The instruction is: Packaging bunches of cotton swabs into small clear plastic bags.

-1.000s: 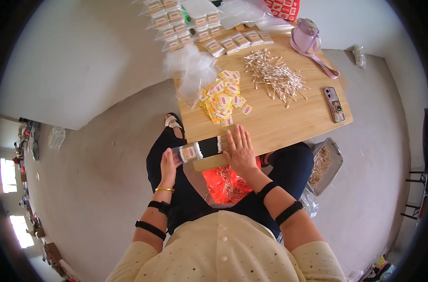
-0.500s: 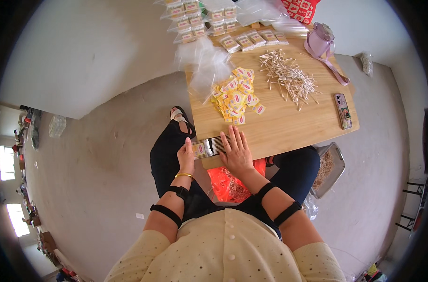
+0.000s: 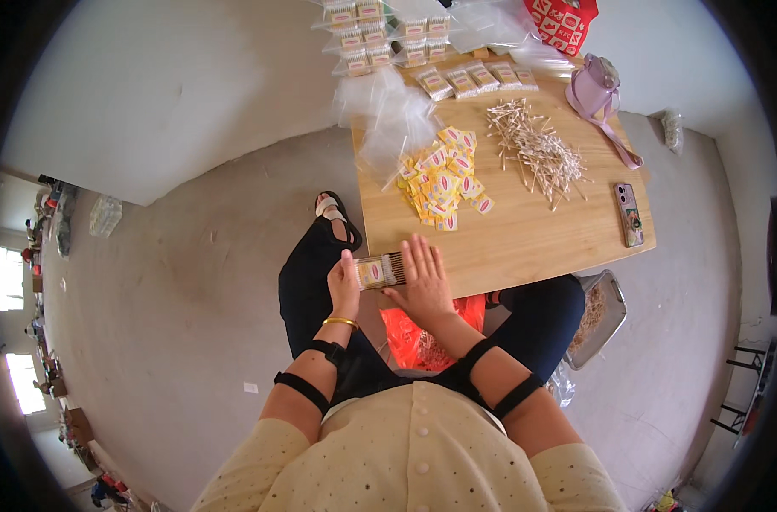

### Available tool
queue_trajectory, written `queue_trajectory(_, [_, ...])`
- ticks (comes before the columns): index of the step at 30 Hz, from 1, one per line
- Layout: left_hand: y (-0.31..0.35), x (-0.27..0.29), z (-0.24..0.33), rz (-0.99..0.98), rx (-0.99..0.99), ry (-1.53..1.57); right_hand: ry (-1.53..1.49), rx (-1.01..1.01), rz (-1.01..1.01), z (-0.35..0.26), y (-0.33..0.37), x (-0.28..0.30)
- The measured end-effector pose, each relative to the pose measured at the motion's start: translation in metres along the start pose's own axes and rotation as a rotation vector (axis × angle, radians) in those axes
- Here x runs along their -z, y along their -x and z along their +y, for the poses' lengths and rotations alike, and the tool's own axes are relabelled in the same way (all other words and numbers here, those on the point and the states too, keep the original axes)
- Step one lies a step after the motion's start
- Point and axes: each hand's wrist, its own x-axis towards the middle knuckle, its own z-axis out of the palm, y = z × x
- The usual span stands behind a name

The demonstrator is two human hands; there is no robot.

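At the near-left corner of the table (image 3: 529,243), the left hand (image 3: 346,286) meets the left end of a labelled swab bundle (image 3: 374,272), whether pinching I cannot tell; the right hand (image 3: 426,282) lies flat, fingers extended, over the right end; this looks like squaring the bundle, and the next move seems to call for even pressure from both sides; the near edge is close; bare wood opens rightward along it; beyond, yellow cards (image 3: 439,183) sit toward the left edge, a phone (image 3: 629,213) by the right edge, loose swabs (image 3: 542,154) between but farther back.
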Motion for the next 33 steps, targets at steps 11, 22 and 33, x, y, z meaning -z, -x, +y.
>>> queue_trajectory(11, [-0.011, 0.009, -0.003, 0.026, -0.207, -0.29, 0.099, 0.007, -0.038, 0.006, 0.0, -0.001])
queue_trajectory(22, [-0.022, 0.026, -0.016, -0.051, -0.237, -0.402, -0.014, 0.11, 0.02, -0.014, -0.006, -0.007])
queue_trajectory(33, [0.002, 0.003, 0.067, -0.16, -0.559, -0.286, -0.064, -0.485, 0.559, 0.181, -0.014, 0.069])
